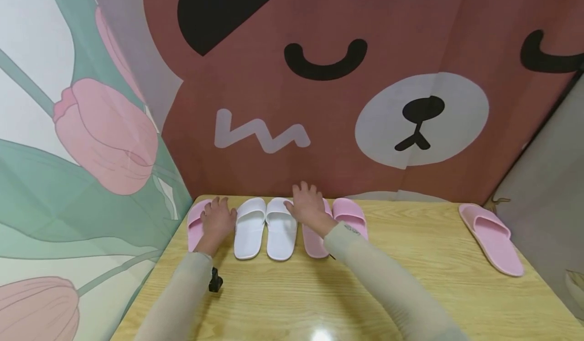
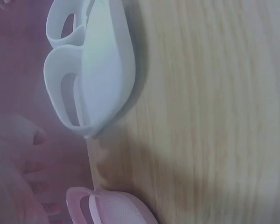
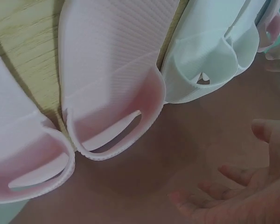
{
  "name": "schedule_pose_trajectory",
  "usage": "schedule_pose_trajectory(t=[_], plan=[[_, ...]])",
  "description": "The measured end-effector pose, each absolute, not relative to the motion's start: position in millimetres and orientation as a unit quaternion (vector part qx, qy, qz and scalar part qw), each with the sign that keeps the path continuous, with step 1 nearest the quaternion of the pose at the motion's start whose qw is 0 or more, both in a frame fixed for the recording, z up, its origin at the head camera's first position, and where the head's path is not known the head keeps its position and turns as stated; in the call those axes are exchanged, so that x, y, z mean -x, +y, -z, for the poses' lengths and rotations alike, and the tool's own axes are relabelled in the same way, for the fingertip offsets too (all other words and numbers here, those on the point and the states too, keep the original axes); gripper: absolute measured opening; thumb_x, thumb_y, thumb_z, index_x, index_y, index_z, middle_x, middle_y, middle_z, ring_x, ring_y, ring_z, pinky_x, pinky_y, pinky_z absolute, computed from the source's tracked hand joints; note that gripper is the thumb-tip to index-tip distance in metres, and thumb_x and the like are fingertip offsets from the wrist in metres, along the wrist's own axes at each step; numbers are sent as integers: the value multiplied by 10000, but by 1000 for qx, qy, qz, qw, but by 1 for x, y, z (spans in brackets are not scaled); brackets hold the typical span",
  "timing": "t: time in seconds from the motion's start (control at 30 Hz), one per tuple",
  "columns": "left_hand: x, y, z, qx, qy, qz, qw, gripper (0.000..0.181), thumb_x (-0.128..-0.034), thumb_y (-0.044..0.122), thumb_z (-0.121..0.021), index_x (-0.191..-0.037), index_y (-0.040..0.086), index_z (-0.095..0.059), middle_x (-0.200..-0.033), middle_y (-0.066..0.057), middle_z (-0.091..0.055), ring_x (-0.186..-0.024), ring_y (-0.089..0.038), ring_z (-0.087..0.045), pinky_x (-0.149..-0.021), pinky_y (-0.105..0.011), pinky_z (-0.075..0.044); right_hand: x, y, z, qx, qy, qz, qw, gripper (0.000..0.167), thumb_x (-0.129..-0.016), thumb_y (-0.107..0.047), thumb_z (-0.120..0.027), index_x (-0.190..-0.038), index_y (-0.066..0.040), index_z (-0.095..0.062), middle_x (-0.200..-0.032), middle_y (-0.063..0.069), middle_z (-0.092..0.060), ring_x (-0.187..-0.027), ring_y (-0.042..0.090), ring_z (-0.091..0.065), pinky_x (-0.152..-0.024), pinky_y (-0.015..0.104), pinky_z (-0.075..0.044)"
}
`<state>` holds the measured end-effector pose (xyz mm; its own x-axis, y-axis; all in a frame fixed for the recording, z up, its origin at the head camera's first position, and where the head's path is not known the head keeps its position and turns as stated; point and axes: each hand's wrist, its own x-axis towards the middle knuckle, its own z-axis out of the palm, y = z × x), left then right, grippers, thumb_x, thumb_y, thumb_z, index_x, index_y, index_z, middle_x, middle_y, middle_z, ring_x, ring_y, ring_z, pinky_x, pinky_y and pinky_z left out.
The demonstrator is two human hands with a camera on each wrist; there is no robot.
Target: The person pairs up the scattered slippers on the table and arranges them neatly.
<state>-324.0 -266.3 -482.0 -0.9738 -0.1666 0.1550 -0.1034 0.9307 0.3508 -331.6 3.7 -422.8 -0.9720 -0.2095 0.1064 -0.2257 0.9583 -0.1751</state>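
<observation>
My left hand (image 1: 218, 220) hovers with spread fingers over the gap between the leftmost pink slipper (image 1: 196, 224) and a pair of white slippers (image 1: 248, 234). My right hand (image 1: 310, 206), fingers spread, is above the right white slipper (image 1: 281, 237) and a pink slipper (image 1: 315, 242). In the left wrist view the left hand (image 2: 14, 172) holds nothing beside the white slipper (image 2: 107, 74) and the pink one (image 2: 121, 207). The right wrist view has the right hand (image 3: 242, 186) apart from the pink slipper (image 3: 112, 56) and the white pair (image 3: 191, 60).
Another pink slipper (image 1: 349, 212) stands right of my right hand, partly behind the sleeve. A lone pink slipper (image 1: 495, 239) lies far right on the wooden table (image 1: 410, 260). Behind hangs a bear-print cloth (image 1: 328, 118); a tulip-print cloth (image 1: 105, 133) is at the left.
</observation>
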Motion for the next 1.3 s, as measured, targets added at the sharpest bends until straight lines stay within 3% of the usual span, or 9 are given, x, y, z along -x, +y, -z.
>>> schedule_pose_trajectory(t=[0.43, 1.3], plan=[[322, -278, 477, -87, -977, 172, 91, 574, -1011, 320, -501, -1460, -32, -438, -1511, -321, -356, -1366, -544, -300, -1073, -717, -254, 320, 15, 415, -122, -986, -102, 47, 673, -993, -522, -565, -1508, -107, -443, -1550, 163, -392, -1388, 420, -399, -1095, 563, -385], [317, -293, 486, -114, -970, 202, 78, 624, -977, 337, -538, -1435, -65, -402, -1504, -342, -298, -1396, -556, -208, -1030, -803, -193, 306, 62, 419, -104, -987, -113, 48, 707, -960, -493, -620, -1515, -97, -434, -1573, 183, -365, -1415, 455, -354, -1132, 589, -320]])
